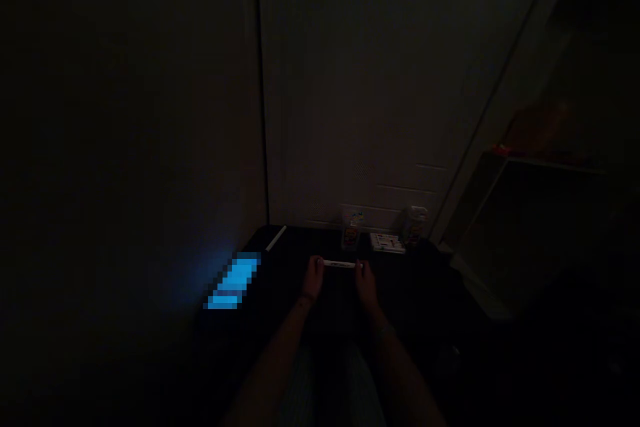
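Note:
In the dim light, my left hand [314,275] and my right hand [367,280] are held in front of me above the dark table. Between them stretches a slim white stick with dark print [341,264], lying roughly level. The fingers of my left hand close on its left end, and those of my right hand on its right end. Exact finger positions are hard to make out in the dark.
A blurred-out glowing blue screen [234,282] lies on the table's left side, with a white strip [276,239] behind it. At the back are a clear container [351,230], a flat white pack [387,243] and another container [415,223]. A wall [350,113] rises behind.

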{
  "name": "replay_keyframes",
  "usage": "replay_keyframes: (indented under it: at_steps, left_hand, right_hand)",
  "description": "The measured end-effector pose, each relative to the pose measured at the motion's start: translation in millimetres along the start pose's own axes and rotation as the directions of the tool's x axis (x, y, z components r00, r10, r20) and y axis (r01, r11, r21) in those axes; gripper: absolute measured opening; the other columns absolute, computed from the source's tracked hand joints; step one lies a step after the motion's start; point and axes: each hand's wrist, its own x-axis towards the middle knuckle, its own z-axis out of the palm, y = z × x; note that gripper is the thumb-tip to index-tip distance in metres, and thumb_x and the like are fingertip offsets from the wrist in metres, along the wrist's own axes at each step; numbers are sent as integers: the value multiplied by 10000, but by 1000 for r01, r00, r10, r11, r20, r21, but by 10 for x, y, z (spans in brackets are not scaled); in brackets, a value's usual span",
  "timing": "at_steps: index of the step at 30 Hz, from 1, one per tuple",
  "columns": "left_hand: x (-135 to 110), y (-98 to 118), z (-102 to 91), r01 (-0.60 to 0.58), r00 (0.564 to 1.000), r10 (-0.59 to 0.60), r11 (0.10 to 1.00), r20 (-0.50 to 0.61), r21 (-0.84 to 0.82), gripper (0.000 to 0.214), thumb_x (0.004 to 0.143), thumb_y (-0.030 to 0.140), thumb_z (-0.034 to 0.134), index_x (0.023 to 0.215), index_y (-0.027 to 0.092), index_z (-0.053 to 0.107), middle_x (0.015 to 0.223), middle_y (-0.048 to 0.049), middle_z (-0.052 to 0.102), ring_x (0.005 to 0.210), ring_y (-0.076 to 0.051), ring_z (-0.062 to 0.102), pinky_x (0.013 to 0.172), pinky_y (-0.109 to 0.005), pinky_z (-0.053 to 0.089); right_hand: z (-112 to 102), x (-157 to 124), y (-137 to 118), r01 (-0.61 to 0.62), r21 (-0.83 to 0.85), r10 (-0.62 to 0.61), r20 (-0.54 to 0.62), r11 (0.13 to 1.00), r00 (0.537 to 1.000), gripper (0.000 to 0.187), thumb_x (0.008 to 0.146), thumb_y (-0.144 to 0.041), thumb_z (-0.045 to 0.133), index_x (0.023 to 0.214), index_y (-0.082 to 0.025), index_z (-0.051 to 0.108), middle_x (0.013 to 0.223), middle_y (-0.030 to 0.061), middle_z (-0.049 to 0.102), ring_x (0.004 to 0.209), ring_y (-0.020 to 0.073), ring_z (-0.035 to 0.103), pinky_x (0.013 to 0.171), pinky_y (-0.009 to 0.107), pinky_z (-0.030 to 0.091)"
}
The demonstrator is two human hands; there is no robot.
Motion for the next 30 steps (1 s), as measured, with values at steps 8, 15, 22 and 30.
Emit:
replay_keyframes:
  at_steps: [8, 15, 22, 30]
  left_hand:
    - [58, -122, 3, 0, 1000, -1, 1000, -18, -23, 348, 785, 455, 308, 903, 181, 487, 677, 10, 529, 592, -98, 477, 580, -219, 379]
    - [50, -81, 3, -19, 1000, 19, 999, 1, -28, 345, 798, 432, 282, 873, 173, 498, 657, 14, 529, 557, -86, 456, 571, -211, 377]
    - [-6, -17, -3, -38, 999, 38, 999, 1, 29, 290, 795, 402, 308, 852, 183, 488, 632, 18, 521, 563, -95, 470, 569, -214, 375]
    - [9, -21, -12, -16, 999, 18, 998, -36, 52, 280, 791, 402, 316, 851, 190, 488, 601, 20, 502, 541, -100, 461, 549, -220, 357]
  right_hand:
    - [-42, 4, -66, 11, 23, -11, -3, 1000, 1000, 374, 828, -448, 258, 798, -202, 539, 660, -5, 551, 611, 119, 500, 588, 212, 357]
    - [-57, 15, -51, 37, 18, -37, -1, 999, 999, 387, 837, -429, 239, 865, -194, 544, 719, 3, 568, 645, 120, 512, 622, 218, 368]
    - [-17, -6, -74, 102, -28, -102, -3, 994, 995, 405, 786, -445, 386, 1088, -186, 462, 1053, 63, 536, 934, 157, 508, 798, 261, 372]
    - [-3, -11, -61, 102, -36, -101, 25, 994, 995, 467, 829, -418, 294, 1225, -181, 366, 1241, 87, 419, 1111, 173, 416, 907, 309, 326]
